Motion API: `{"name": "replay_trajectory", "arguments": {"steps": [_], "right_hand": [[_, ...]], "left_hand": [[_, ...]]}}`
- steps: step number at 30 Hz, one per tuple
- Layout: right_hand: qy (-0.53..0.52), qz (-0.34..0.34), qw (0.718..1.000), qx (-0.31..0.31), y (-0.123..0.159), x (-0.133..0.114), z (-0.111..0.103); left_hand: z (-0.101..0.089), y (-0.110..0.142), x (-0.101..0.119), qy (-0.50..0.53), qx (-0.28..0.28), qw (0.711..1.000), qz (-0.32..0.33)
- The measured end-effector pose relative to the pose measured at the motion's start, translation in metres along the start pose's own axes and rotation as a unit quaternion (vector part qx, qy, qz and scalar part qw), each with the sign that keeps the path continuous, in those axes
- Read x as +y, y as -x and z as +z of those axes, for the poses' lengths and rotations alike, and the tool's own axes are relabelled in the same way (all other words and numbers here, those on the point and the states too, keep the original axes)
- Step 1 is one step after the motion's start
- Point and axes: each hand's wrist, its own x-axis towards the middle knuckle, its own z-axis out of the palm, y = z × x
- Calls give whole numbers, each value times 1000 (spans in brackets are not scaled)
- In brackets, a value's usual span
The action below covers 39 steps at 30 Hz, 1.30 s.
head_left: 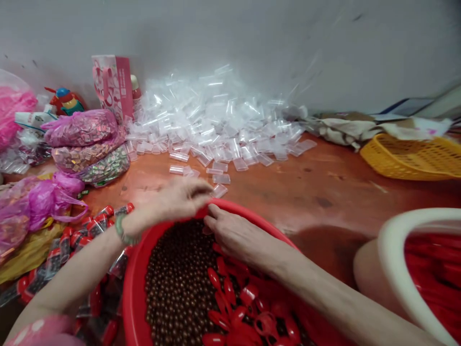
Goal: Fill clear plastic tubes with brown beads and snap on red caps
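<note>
Watching remotely, I cannot tell if blurred fingers of left hand or right hand grip anything at the tub of beads. Filled tubes lie left; clear tubes behind remain unfilled.

From here I see a grey wall and, near it, a pink gift bag standing upright, a white-capped bottle just beside it. Left of the bag sits a colourful object. Far right, crumpled cloth lies by a yellow basket, its side full of holes.
</note>
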Motion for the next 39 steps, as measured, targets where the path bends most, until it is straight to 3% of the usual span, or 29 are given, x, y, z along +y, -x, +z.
{"name": "replay_trajectory", "arguments": {"steps": [1, 5, 9, 16, 22, 28, 34, 37, 39], "right_hand": [[4, -1, 1000, -23, -6, 0, 2], [32, -7, 992, -122, -27, -3, 4], [69, -27, 982, -172, -30, -8, 0], [100, -77, 970, -207, -34, -28, 20], [-19, -167, 956, -240, -40, -47, 42], [-175, -207, 927, -261, -34, -67, 46], [-316, -150, 906, -238, -27, -70, 40], [-376, -121, 894, -211, -23, -67, 29], [-423, -96, 880, -191, -20, -64, 17]], "left_hand": [[-1, -13, -23, -81, 28, 995, -55], [25, -50, -100, -127, 26, 984, -125], [60, -64, -128, -140, 34, 973, -179], [74, -68, -132, -147, 74, 969, -186], [84, -57, -140, -123, 98, 975, -158], [85, -58, -139, -75, 114, 977, -166], [56, -41, -129, -14, 124, 977, -175], [23, -10, -101, 19, 168, 972, -161], [2, 22, -71, 58, 155, 976, -143]]}}
